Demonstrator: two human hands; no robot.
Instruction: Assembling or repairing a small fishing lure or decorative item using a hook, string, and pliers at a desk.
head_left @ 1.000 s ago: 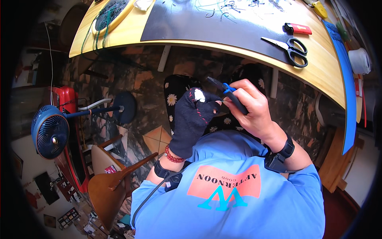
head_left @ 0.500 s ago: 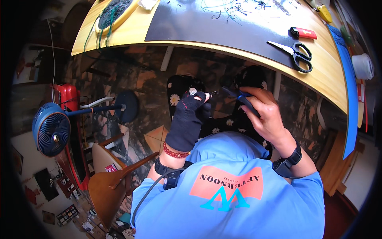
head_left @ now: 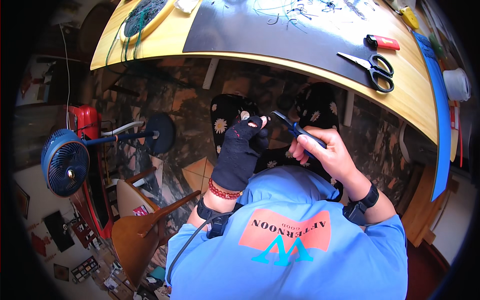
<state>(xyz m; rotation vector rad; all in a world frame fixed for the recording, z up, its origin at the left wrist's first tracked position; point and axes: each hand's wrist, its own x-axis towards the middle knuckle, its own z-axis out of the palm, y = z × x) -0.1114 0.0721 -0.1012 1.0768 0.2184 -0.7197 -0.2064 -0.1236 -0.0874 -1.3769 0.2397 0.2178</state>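
My left hand (head_left: 242, 147), in a black fingerless glove, is closed in a pinch over my lap. From its fingertips a small dark curved hook (head_left: 269, 119) just sticks out; the rest is hidden in the fingers. My right hand (head_left: 325, 150) is bare and wraps round the dark blue handles of a pair of pliers (head_left: 295, 127). The jaws of the pliers point up and left, close to the hook tip. Whether they touch it, I cannot tell.
Ahead is a wooden table (head_left: 150, 56) with a dark mat (head_left: 240, 45) bearing hooks and green line. Scissors (head_left: 375, 70) and a red lighter (head_left: 384, 42) lie at its right. A round frame (head_left: 162, 20) holds green threads. To the left stand a fan (head_left: 65, 162) and wooden chair (head_left: 132, 240).
My right hand has turned and shifted its grip; the pliers' jaws have swung up and left toward my left fingertips. My left hand has hardly moved.
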